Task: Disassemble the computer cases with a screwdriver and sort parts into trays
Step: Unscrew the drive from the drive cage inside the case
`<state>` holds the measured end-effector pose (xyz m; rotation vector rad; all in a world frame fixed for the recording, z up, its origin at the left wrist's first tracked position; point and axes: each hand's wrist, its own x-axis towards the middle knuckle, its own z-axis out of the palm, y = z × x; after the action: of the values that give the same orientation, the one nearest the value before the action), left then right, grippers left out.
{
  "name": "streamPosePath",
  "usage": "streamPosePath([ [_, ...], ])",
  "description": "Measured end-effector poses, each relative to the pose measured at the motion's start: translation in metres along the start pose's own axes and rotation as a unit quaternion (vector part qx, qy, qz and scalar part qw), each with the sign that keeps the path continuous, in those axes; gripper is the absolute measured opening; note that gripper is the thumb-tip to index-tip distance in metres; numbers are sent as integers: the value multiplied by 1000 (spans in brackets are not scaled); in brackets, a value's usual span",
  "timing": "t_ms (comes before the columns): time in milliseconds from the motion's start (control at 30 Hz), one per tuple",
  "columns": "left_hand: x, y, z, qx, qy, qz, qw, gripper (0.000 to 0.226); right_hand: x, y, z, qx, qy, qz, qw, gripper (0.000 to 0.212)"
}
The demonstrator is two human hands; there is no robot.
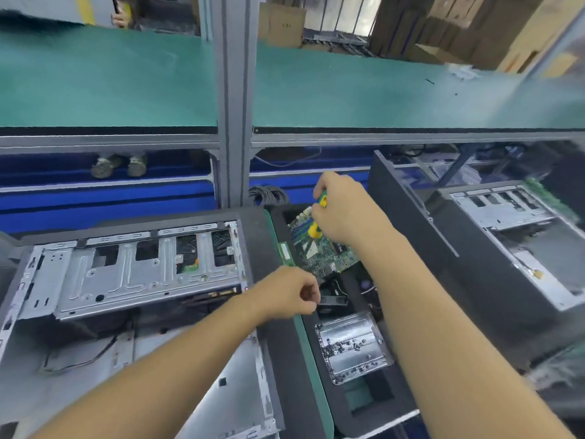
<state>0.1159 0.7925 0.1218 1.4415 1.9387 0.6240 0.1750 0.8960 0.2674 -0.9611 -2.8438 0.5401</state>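
Right hand (345,210) is closed round the screwdriver (315,230), whose green-and-yellow handle shows under the fingers. The tool slants down toward the motherboard (329,258); its tip is hidden behind the hand. The board is already out of a case, lying tilted in the black tray (280,213) between the two cases, so the hand is probably steadying or nudging it into place, not turning a screw.

Left hand (288,293) hovers at the near edge of that tray, fingers curled in and thumb against the fingertips. Whether a screw is pinched there cannot be told. It sits near the black fan (332,296), perhaps ready to drop something small.

Nearer the person, the metal screw tray (354,365) holds a scatter of loose screws, kept within reach of both hands. A green memory stick (285,253) leans at the board's left edge.

Left computer case (126,267) lies open on its side just beside the tray, its metal frame exposed. Right computer case (512,236) lies open on the other side. A green-matted shelf (110,83) runs above.
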Motion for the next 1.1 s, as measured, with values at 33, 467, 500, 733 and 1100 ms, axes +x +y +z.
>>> streamPosePath([
  [33,10,5,13,15,-27,3,1000,11,-5,11,1,-2,-3,15,1000,12],
  [467,86,22,128,101,-131,-74,984,36,-76,134,2,5,43,161,986,10],
  [500,87,20,127,102,-124,-80,984,41,-76,137,2,7,44,163,986,10],
  [733,63,12,44,-35,-8,-36,999,26,-57,113,-4,66,79,103,989,24],
  [1100,-63,-64,-113,-144,150,-22,978,29,-1,-37,16,225,103,-77,966,22],
])
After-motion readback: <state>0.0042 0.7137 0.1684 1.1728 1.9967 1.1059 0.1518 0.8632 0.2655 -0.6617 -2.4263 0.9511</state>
